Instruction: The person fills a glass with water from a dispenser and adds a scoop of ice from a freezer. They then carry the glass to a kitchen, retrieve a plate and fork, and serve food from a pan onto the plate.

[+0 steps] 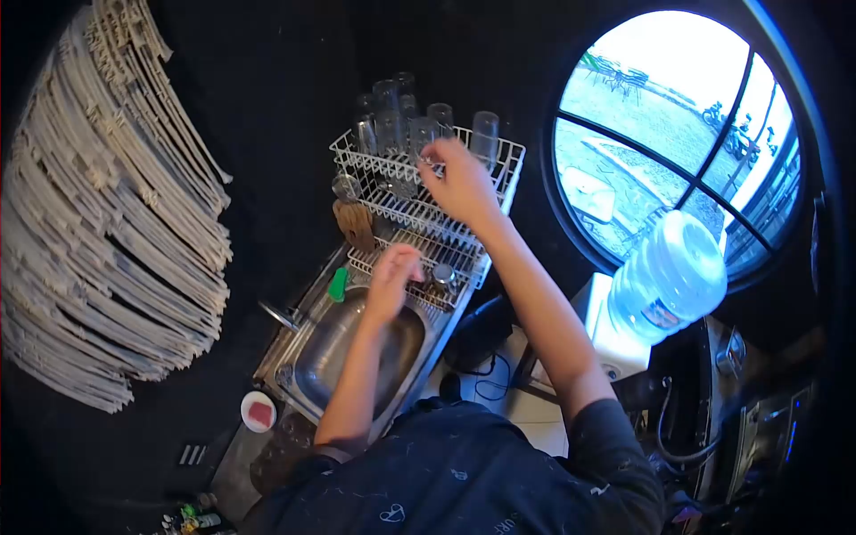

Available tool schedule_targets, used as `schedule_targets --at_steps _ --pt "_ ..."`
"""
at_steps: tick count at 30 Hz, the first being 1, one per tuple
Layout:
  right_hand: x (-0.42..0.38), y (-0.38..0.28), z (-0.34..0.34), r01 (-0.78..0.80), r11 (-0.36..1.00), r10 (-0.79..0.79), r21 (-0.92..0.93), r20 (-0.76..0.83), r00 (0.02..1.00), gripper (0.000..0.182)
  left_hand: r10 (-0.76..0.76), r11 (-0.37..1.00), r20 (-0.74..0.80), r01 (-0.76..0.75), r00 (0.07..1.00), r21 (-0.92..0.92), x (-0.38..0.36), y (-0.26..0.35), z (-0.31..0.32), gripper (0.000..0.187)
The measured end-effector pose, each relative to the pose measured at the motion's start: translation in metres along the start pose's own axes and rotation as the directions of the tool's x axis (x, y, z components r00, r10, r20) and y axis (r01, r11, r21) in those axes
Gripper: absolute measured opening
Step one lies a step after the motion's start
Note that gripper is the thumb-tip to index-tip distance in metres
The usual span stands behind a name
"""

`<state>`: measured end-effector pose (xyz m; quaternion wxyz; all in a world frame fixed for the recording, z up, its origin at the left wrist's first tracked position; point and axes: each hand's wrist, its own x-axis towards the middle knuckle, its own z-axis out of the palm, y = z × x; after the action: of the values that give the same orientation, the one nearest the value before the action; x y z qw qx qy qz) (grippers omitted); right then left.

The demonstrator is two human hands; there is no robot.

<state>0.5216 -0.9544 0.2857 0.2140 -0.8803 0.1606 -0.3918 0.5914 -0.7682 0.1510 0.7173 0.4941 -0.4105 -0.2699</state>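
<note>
My right hand reaches over the upper tier of a white wire dish rack. Its bent fingers are at a clear drinking glass, closed on its lower part as far as the blur shows. Several other upturned glasses, including a tall glass, stand around it in the rack. Over the far end of the sink is my left hand, fingers curled inward; whatever they hold, if anything, is hidden. A small glass jar sits on the lower rack just right of it.
A green object lies by the sink's far left corner, below a wooden piece. The faucet juts in from the left. A white dish holds something red. To the right stands a water dispenser with a large bottle.
</note>
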Motion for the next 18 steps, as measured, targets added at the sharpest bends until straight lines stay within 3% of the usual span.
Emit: schedule_targets --at_steps 1,2,3,4,5,7,9,12,15,17,18 --pt "0.035 0.018 0.019 -0.013 0.982 -0.002 -0.189 -0.079 0.997 0.055 -0.010 1.000 0.070 0.010 0.998 0.000 0.017 -0.001 0.006 0.013" --pt "0.063 0.038 0.038 -0.012 0.983 -0.002 -0.181 -0.074 0.997 0.055 -0.021 0.998 0.104 0.014 0.994 0.069 0.025 -0.005 0.009 0.013" --pt "0.088 0.060 0.055 -0.128 0.938 0.141 -0.322 0.018 0.990 0.069 -0.020 0.996 0.198 0.003 0.980 0.086 0.029 -0.001 0.013 0.013" --pt "0.104 0.070 0.066 -0.220 0.856 0.293 -0.467 0.088 0.952 0.084 -0.121 0.993 0.222 0.113 0.967 0.046 0.029 -0.009 0.010 0.013" --pt "0.117 0.080 0.077 -0.216 0.857 0.293 -0.469 0.097 0.951 0.084 -0.216 0.975 0.253 0.222 0.943 0.008 0.029 -0.017 0.006 0.013" --pt "0.135 0.089 0.089 -0.225 0.859 0.315 -0.461 0.128 0.941 0.104 -0.272 0.959 0.213 0.283 0.938 -0.021 0.020 -0.026 -0.002 0.014" --pt "0.136 0.103 0.099 -0.221 0.875 0.343 -0.430 0.229 0.911 0.100 -0.344 0.932 0.172 0.358 0.923 -0.056 0.013 -0.027 -0.010 0.014" --pt "0.138 0.120 0.110 -0.235 0.917 0.313 -0.322 0.218 0.925 0.092 -0.395 0.916 0.150 0.401 0.906 -0.012 0.010 0.003 -0.017 0.015" --pt "0.124 0.138 0.106 -0.241 0.951 0.260 -0.196 0.081 0.962 0.079 -0.303 0.953 0.077 0.299 0.950 0.052 0.013 0.032 -0.018 0.014" --pt "0.106 0.137 0.087 -0.159 0.975 0.195 0.156 -0.251 0.948 0.069 -0.285 0.958 0.063 0.282 0.956 0.054 0.012 0.038 -0.021 0.015" --pt "0.098 0.132 0.076 -0.143 0.976 0.181 0.163 -0.253 0.950 0.069 -0.260 0.966 0.048 0.259 0.964 0.023 0.010 0.038 -0.021 0.014"
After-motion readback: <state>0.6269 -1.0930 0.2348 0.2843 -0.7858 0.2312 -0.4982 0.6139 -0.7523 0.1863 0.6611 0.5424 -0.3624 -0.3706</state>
